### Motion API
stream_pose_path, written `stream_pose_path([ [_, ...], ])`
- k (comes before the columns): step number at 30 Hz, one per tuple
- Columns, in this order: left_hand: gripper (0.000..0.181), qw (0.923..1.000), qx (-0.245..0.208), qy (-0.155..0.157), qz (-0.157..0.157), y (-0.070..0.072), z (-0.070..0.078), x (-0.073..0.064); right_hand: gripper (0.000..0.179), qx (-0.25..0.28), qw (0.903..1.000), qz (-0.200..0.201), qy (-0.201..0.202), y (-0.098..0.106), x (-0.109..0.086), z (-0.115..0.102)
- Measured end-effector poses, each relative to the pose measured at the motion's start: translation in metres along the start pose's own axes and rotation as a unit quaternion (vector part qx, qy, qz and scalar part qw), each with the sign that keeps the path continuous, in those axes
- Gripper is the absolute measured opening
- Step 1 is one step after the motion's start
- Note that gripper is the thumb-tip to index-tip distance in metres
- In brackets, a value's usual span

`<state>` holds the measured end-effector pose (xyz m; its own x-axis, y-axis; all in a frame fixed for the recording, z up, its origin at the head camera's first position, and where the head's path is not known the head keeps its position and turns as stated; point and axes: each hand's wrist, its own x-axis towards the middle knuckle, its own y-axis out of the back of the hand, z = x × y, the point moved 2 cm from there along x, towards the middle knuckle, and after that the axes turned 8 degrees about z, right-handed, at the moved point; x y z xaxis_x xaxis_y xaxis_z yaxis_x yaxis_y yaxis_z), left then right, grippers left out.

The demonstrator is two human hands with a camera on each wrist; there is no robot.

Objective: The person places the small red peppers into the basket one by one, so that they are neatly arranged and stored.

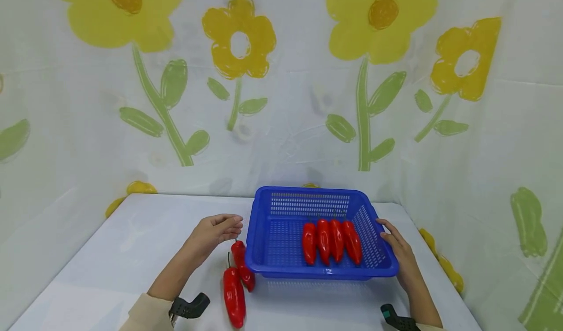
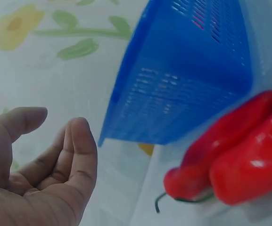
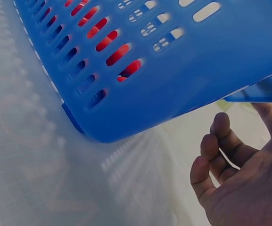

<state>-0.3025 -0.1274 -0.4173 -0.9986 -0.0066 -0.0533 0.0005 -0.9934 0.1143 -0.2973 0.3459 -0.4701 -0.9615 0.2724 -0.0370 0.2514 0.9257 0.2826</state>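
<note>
A blue plastic basket (image 1: 281,245) with slotted walls stands on the white table, and several red peppers (image 1: 323,238) lie side by side in its right half. My right hand (image 1: 402,255) holds the basket's right rim; the right wrist view has the other fingers (image 3: 209,147) bent below the rim. Left of the basket, my left hand (image 1: 217,229) hovers with loosely bent fingers and nothing in them. Just below it on the table are two more peppers: a smaller one (image 1: 242,262) close by the basket and a larger one (image 1: 234,297) nearer the front, both with green stems.
The white tabletop (image 1: 132,253) reaches back to a hanging cloth (image 1: 290,125) printed with yellow flowers, which also runs along both sides. Dark camera mounts (image 1: 190,306) are strapped to both wrists.
</note>
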Motion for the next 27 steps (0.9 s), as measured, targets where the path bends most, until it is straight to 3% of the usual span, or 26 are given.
stream_pose_path([
  [8,0.046,0.9986,0.022,0.037,0.031,0.015,-0.028,-0.023,0.055,0.002,1.0000,-0.003,-0.001,0.001,0.001,-0.001],
  [18,0.048,0.9871,0.113,0.081,0.079,0.017,-0.053,-0.037,0.055,0.003,1.0000,-0.007,0.001,0.002,0.000,0.001],
  [23,0.045,0.9816,0.141,0.097,0.085,0.017,-0.063,-0.044,0.055,-0.003,1.0000,-0.009,-0.001,0.002,0.000,0.001],
  [27,0.039,0.9816,0.141,0.101,0.080,0.014,-0.066,-0.050,0.055,-0.003,0.9999,-0.010,0.003,0.002,0.000,0.000],
])
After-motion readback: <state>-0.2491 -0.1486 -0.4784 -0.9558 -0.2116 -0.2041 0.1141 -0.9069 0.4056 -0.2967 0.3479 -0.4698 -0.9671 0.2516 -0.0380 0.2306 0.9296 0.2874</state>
